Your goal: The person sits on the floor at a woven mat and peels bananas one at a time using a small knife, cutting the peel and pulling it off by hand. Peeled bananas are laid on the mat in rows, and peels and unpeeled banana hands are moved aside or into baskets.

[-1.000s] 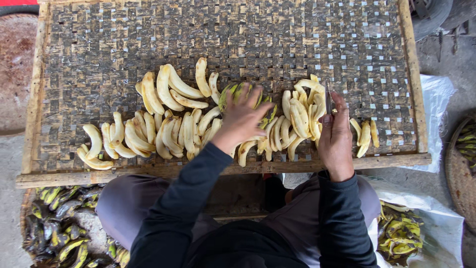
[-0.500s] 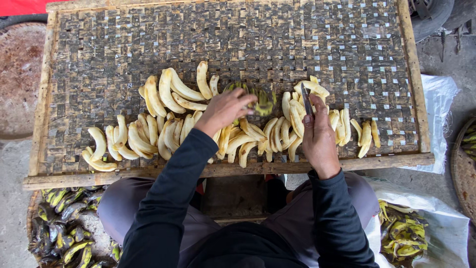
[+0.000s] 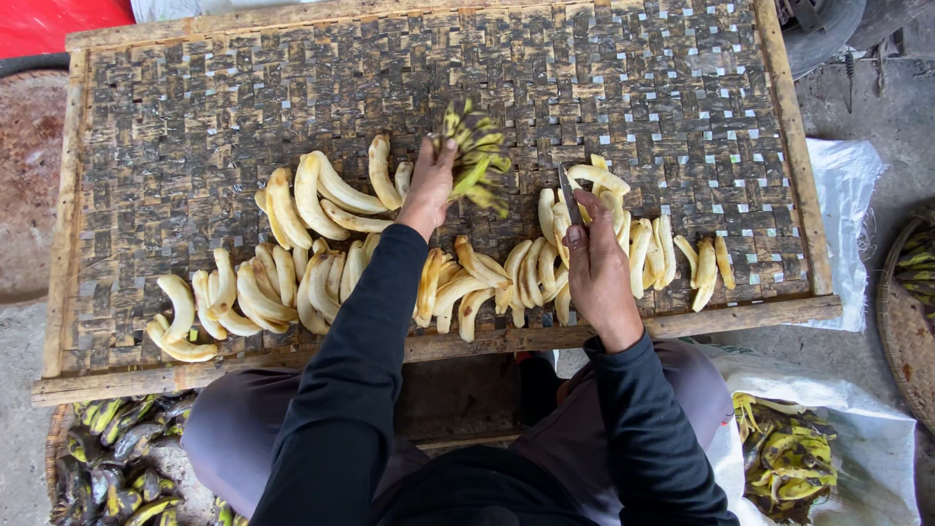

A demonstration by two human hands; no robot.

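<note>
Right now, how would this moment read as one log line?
left hand: lifting banana peels | right hand: holding knife over peeled bananas | woven tray

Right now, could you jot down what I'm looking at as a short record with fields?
Surface: woven bamboo tray in a wooden frame
On tray: rows of peeled bananas, pale yellow
Left hand: holds a bunch of banana peels, blurred
Right hand: grips a small knife, blade among the peeled fruit
Lower left: basket of unpeeled bananas
Lower right: peels on a white sack
Person: dark long sleeves, seated at the tray's near edge
</note>
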